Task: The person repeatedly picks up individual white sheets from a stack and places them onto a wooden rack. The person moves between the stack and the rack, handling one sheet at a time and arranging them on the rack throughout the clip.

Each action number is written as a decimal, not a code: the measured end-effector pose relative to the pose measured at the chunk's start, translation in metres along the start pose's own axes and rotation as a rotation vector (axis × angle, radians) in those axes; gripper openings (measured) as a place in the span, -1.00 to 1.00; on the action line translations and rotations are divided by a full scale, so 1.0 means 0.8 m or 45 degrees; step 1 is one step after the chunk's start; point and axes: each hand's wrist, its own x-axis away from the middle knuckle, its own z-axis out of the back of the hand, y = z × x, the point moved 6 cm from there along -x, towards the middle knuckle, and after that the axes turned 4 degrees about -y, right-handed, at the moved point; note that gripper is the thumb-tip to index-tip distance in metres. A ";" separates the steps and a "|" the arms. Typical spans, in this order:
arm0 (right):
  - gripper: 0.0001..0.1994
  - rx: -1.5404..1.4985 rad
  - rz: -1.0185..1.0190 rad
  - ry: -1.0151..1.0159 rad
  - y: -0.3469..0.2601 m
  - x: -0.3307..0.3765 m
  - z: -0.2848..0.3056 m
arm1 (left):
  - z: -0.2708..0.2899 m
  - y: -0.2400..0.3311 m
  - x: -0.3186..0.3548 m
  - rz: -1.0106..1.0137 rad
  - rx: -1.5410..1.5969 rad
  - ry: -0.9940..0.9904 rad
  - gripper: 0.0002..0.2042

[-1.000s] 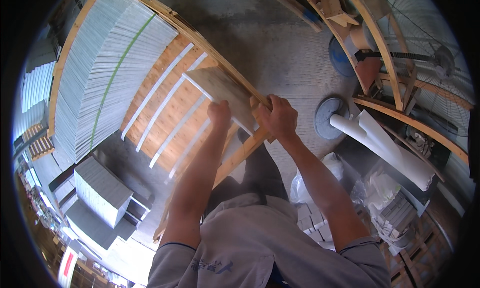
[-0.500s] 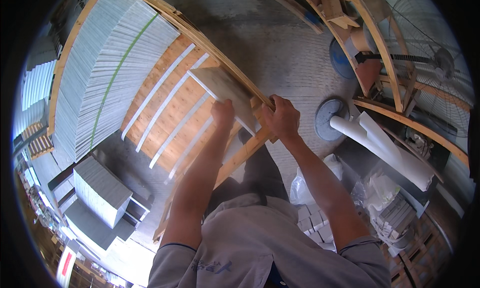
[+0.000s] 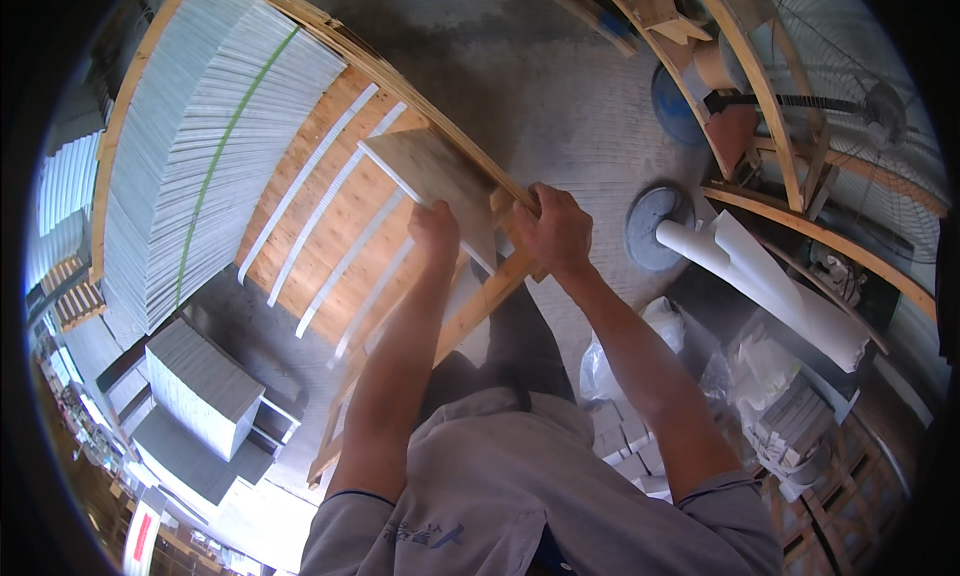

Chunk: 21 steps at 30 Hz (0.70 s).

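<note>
We see the left hand (image 3: 436, 228) closed on the near edge of a pale rectangular wooden board (image 3: 437, 179), whose long axis runs up-left away from us over the slatted wooden crate (image 3: 330, 226). The right hand (image 3: 556, 231) grips the crate's wooden rail (image 3: 510, 201) beside the board.
</note>
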 end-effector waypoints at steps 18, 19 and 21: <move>-0.73 -0.009 -0.038 -0.036 0.003 0.001 -0.002 | 0.012 0.005 -0.069 0.209 0.275 -0.291 -0.60; -0.73 -0.018 -0.030 -0.020 0.003 0.000 -0.002 | 0.014 0.008 -0.067 0.214 0.298 -0.301 -0.60; -0.73 -0.024 -0.027 -0.016 0.004 0.001 -0.002 | 0.018 0.013 -0.064 0.230 0.304 -0.309 -0.62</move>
